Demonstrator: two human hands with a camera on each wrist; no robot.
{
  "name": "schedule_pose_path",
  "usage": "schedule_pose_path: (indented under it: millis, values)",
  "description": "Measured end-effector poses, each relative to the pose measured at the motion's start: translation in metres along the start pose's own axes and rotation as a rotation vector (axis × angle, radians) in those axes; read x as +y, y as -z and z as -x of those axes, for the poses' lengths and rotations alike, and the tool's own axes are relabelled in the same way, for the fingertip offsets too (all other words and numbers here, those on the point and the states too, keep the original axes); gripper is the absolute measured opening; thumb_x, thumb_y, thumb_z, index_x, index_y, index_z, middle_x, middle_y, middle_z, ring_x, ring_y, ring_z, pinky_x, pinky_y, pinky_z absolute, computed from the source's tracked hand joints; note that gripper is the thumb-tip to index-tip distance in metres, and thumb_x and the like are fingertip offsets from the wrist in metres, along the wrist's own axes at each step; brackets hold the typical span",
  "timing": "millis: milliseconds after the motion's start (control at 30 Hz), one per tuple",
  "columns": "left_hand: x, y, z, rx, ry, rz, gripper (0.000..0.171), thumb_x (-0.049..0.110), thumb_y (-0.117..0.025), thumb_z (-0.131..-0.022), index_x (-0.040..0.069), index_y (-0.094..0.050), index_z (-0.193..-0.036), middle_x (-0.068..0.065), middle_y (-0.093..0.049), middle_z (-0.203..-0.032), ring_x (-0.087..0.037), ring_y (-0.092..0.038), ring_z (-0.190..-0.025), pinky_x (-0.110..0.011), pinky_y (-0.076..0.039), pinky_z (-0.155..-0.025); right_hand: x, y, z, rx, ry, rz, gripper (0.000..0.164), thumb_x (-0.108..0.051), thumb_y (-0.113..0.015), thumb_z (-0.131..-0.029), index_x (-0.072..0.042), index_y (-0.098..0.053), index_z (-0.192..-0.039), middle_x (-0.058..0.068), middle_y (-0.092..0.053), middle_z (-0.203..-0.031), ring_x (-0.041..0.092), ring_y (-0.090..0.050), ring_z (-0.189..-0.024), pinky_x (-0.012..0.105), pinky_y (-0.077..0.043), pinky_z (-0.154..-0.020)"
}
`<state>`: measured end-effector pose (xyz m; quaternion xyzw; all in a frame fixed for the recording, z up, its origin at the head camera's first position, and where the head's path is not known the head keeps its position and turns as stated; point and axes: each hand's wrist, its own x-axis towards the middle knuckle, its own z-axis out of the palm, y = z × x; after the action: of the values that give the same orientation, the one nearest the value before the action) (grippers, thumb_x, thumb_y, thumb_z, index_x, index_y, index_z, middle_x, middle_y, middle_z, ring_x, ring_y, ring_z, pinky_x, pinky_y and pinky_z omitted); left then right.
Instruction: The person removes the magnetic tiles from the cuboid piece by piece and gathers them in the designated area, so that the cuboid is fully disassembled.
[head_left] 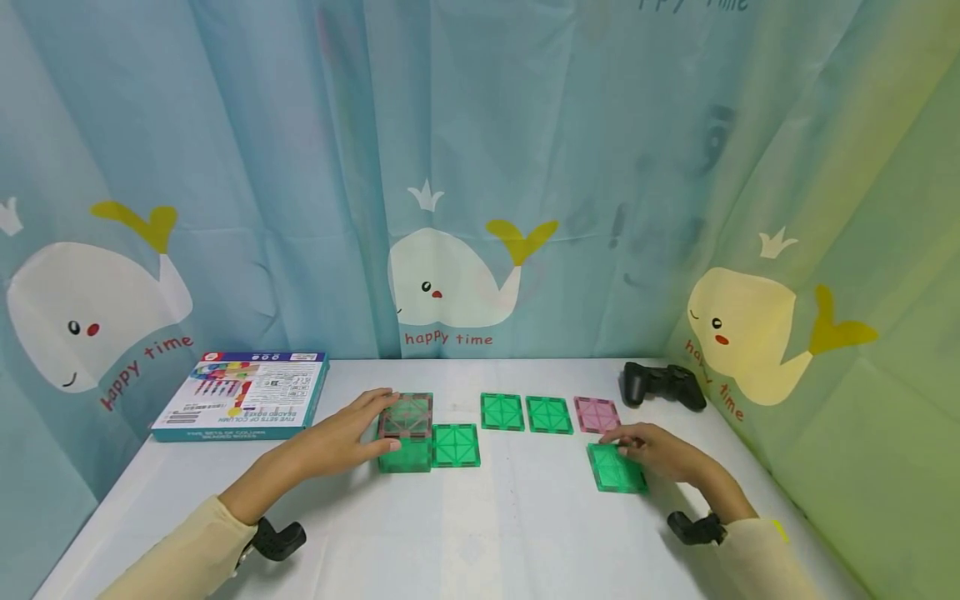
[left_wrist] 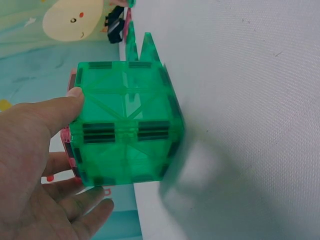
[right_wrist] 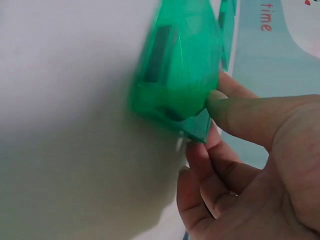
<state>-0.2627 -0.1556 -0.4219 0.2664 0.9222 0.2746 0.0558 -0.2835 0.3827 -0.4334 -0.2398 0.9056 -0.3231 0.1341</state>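
A cube of see-through magnetic tiles (head_left: 406, 456), green at the sides with a pink tile (head_left: 416, 406) on top, stands left of centre. My left hand (head_left: 341, 437) holds it from the left; in the left wrist view the thumb rests at the top edge and the fingers reach round another side. Flat against the cube's right lies a green tile (head_left: 456, 446). On the right, my right hand (head_left: 663, 452) pinches another green magnetic tile (head_left: 617, 469) by its edge; the right wrist view shows this tile (right_wrist: 180, 65) tilted between thumb and fingers.
Two green tiles (head_left: 502, 412) and a pink tile (head_left: 597, 414) lie in a row behind the hands. A black game controller (head_left: 663, 385) sits at the back right. At the back left is a flat toy box (head_left: 243, 397). A whale-print curtain (head_left: 465, 167) closes off the white table's far side.
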Motion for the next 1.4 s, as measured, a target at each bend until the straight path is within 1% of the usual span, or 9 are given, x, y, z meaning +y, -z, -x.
schedule_pose_path:
  millis: [167,267,433,567,700,900,1067,1267,1400]
  values:
    - [0.001,0.0,0.001,0.002,-0.002,-0.003,0.082,0.051,-0.064,-0.104,0.007,-0.032,-0.166,-0.018,-0.027,-0.171,-0.042,-0.032,-0.156,-0.063,-0.036,-0.12,-0.002,-0.007,-0.001,0.068,-0.084,0.086,0.021,0.002,-0.062,-0.102,-0.003,-0.074,-0.119,0.005,-0.053,-0.095,0.02,-0.048,-0.094,0.033,-0.042,-0.08]
    - [0.001,0.0,0.001,0.0,0.001,0.0,0.082,0.05,-0.064,-0.104,0.007,-0.032,-0.166,-0.018,-0.027,-0.171,-0.042,-0.031,-0.156,-0.063,-0.035,-0.12,-0.001,-0.011,-0.003,0.095,-0.108,0.128,0.019,0.003,-0.064,-0.101,-0.005,-0.074,-0.115,0.005,-0.055,-0.096,0.023,-0.05,-0.095,0.04,-0.045,-0.083]
    - [0.001,0.0,0.0,-0.003,0.005,0.007,0.081,0.049,-0.064,-0.105,0.007,-0.031,-0.166,-0.018,-0.026,-0.172,-0.043,-0.03,-0.157,-0.064,-0.035,-0.12,-0.002,-0.013,-0.005,0.11,-0.114,0.176,0.019,0.004,-0.065,-0.1,-0.006,-0.075,-0.113,0.003,-0.058,-0.096,0.023,-0.051,-0.094,0.042,-0.048,-0.083]
    - [0.002,0.0,0.0,-0.004,0.009,0.009,0.081,0.048,-0.064,-0.105,0.007,-0.031,-0.166,-0.018,-0.026,-0.172,-0.042,-0.03,-0.157,-0.064,-0.035,-0.12,-0.011,-0.015,-0.007,0.128,-0.097,0.228,0.018,0.003,-0.067,-0.099,-0.006,-0.075,-0.114,0.003,-0.06,-0.098,0.021,-0.053,-0.094,0.042,-0.051,-0.082]
    - [0.003,0.0,0.0,-0.006,0.006,0.013,0.081,0.047,-0.065,-0.105,0.007,-0.031,-0.166,-0.018,-0.026,-0.172,-0.043,-0.03,-0.157,-0.064,-0.035,-0.12,-0.027,-0.019,-0.014,0.153,-0.089,0.236,0.017,-0.001,-0.068,-0.101,-0.005,-0.074,-0.116,0.002,-0.064,-0.101,0.02,-0.058,-0.096,0.043,-0.055,-0.086]
    - [0.002,0.0,0.0,-0.008,0.009,0.005,0.08,0.047,-0.065,-0.105,0.008,-0.031,-0.166,-0.018,-0.026,-0.172,-0.043,-0.031,-0.156,-0.064,-0.037,-0.119,-0.061,-0.034,-0.04,0.146,0.022,0.215,0.021,-0.001,-0.067,-0.101,0.0,-0.072,-0.122,0.006,-0.066,-0.102,0.02,-0.061,-0.098,0.044,-0.057,-0.088]
    - [0.003,0.001,-0.001,-0.009,0.006,0.008,0.08,0.048,-0.064,-0.105,0.007,-0.031,-0.166,-0.018,-0.026,-0.172,-0.043,-0.031,-0.156,-0.064,-0.036,-0.119,-0.094,-0.054,-0.067,0.086,0.057,0.201,0.034,-0.008,-0.069,-0.103,0.0,-0.066,-0.135,0.015,-0.065,-0.119,0.032,-0.063,-0.111,0.047,-0.056,-0.092]
    - [0.003,0.001,-0.001,-0.012,-0.003,0.004,0.08,0.047,-0.065,-0.105,0.006,-0.031,-0.166,-0.019,-0.026,-0.172,-0.043,-0.031,-0.156,-0.064,-0.036,-0.119,-0.128,-0.085,-0.098,0.016,0.108,0.277,0.051,-0.023,-0.075,-0.101,-0.003,-0.06,-0.144,0.018,-0.06,-0.137,0.037,-0.059,-0.126,0.056,-0.052,-0.104]
    - [0.003,0.001,-0.001,-0.01,-0.004,-0.002,0.08,0.046,-0.065,-0.105,0.006,-0.031,-0.166,-0.02,-0.026,-0.172,-0.043,-0.031,-0.156,-0.064,-0.036,-0.12,-0.148,-0.1,-0.114,-0.025,0.052,0.309,0.061,-0.031,-0.079,-0.098,-0.009,-0.057,-0.15,0.018,-0.053,-0.15,0.039,-0.049,-0.141,0.06,-0.045,-0.113]
